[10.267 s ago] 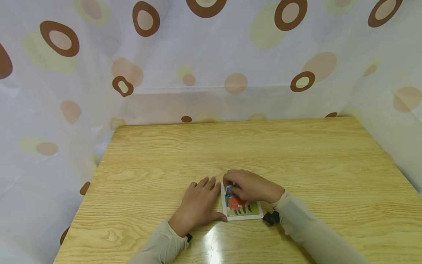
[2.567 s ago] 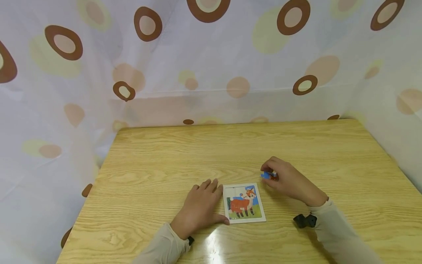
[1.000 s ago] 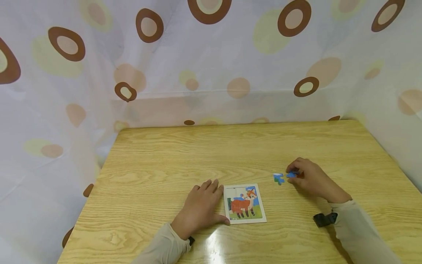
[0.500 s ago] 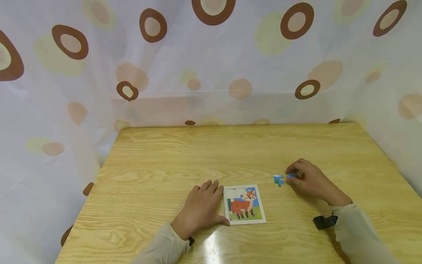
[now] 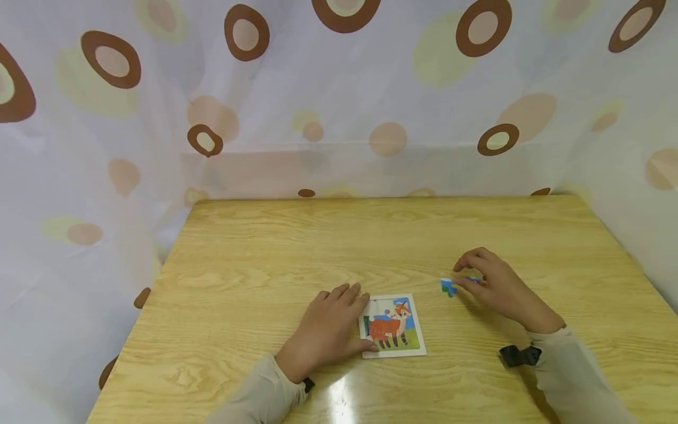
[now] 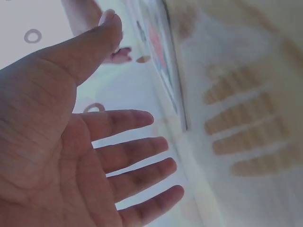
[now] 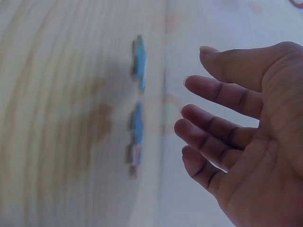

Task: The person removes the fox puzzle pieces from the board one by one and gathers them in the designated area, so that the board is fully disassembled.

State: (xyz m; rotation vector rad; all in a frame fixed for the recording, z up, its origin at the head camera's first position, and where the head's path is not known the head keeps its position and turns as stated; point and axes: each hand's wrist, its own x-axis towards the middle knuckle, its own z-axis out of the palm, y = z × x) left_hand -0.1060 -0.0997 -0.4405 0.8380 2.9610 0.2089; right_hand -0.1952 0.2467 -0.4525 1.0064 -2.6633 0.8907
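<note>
A framed jigsaw puzzle [image 5: 394, 333] with a red fox picture lies flat on the table; its upper left part shows bare, pale backing. My left hand [image 5: 327, 330] hovers at its left edge with fingers spread, the thumb over the lower left corner. In the left wrist view the palm holds nothing. To the right of the puzzle lie a blue-and-green puzzle piece [image 5: 447, 287] and a second blue piece [image 7: 137, 125], partly hidden behind my right hand [image 5: 498, 291] in the head view. That hand is just above them, fingers loosely bent and apart from both pieces.
The wooden table [image 5: 296, 247] reaches back to a white spotted curtain [image 5: 339, 118], which also hangs along both sides. A black wrist strap [image 5: 521, 356] sits at the right sleeve.
My right hand went from the puzzle to the table on the right, carrying blue pieces, and has let go of the second one. My left hand has just shifted slightly right, over the frame's edge.
</note>
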